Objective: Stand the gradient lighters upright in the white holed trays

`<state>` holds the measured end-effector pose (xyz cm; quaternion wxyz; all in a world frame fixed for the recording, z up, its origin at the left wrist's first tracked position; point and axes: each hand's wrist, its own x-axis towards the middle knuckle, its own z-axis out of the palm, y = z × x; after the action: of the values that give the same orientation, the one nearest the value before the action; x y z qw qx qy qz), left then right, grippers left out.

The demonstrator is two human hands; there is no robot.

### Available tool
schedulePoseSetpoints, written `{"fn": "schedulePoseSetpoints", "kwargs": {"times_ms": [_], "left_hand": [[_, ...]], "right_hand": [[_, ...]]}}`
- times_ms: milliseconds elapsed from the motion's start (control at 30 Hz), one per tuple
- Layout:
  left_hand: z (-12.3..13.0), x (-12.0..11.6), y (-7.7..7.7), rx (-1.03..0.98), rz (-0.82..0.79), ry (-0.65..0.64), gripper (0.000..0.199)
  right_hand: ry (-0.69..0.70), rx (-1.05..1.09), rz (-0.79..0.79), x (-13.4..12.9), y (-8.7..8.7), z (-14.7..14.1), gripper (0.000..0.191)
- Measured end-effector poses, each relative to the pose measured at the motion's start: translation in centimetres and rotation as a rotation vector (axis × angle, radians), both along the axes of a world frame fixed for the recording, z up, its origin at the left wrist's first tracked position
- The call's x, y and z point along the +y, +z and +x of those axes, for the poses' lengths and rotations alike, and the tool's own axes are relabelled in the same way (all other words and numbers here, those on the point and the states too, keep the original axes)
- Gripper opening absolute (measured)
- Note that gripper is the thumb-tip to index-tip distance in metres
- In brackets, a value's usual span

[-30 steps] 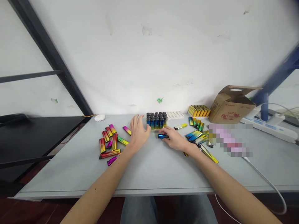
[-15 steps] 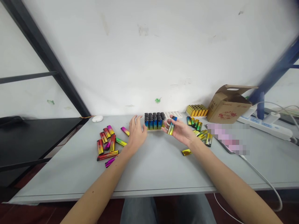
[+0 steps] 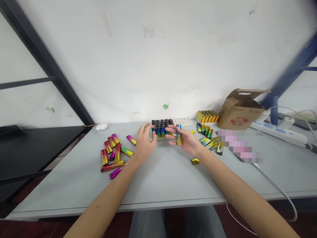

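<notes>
L hand (image 3: 146, 142) half-curled, thumb apart, contact unclear, at L end of upright lighter block (image 3: 162, 132); a nudge could tip some. Blue-gold lighter (image 3: 179, 136) in R hand (image 3: 190, 143), fingers splayed; loose grip = poss. drop.

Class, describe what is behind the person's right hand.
Behind the right hand are upright black-topped lighters and a white perforated tray. The hand partly covers the lighters' right end, so the number there cannot be told.

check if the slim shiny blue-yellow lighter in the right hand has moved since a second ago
Yes: the lighter has moved up and rightward in view, against the green wall mark.
</notes>
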<state>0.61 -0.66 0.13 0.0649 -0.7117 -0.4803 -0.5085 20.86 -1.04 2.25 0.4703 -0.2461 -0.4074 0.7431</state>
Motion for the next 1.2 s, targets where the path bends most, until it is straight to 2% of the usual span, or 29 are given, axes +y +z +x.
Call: {"fn": "schedulePoseSetpoints", "kwargs": {"times_ms": [133,300,467,633,733,900,1000,1067,1200], "left_hand": [[0.1,-0.4,0.2,0.033,0.101,-0.126,0.022],[0.2,-0.8,-0.3,0.114,-0.003,-0.262,0.028],[0.2,-1.0,-0.5,0.126,-0.128,-0.262,0.029],[0.5,-1.1,-0.2,0.019,-0.277,-0.307,0.027],[0.8,-1.2,-0.1,0.02,-0.336,-0.299,0.027],[1.0,-1.6,0.0,0.123,-0.369,-0.277,0.025],[1.1,-1.7,0.0,0.181,-0.386,-0.287,0.025],[1.1,-1.7,0.0,0.2,-0.383,-0.296,0.025],[1.2,-1.8,-0.1,0.214,-0.373,-0.302,0.025]], "right_hand": [[-0.001,-0.025,0.017,0.2,-0.3,0.1,0.026],[-0.009,-0.037,-0.011,0.2,-0.3,0.2,0.026],[0.059,0.112,-0.095,0.4,-0.1,0.5,0.04],[-0.025,0.151,-0.073,0.3,0.5,0.5,0.023],[-0.066,0.134,-0.054,0.2,0.7,0.4,0.015],[-0.117,0.081,-0.011,0.1,0.6,0.5,0.026],[-0.03,0.106,-0.016,0.0,0.7,0.6,0.029],[0.025,0.12,-0.037,0.0,0.8,0.8,0.039],[0.039,0.119,-0.07,0.1,0.8,0.8,0.045]]}}
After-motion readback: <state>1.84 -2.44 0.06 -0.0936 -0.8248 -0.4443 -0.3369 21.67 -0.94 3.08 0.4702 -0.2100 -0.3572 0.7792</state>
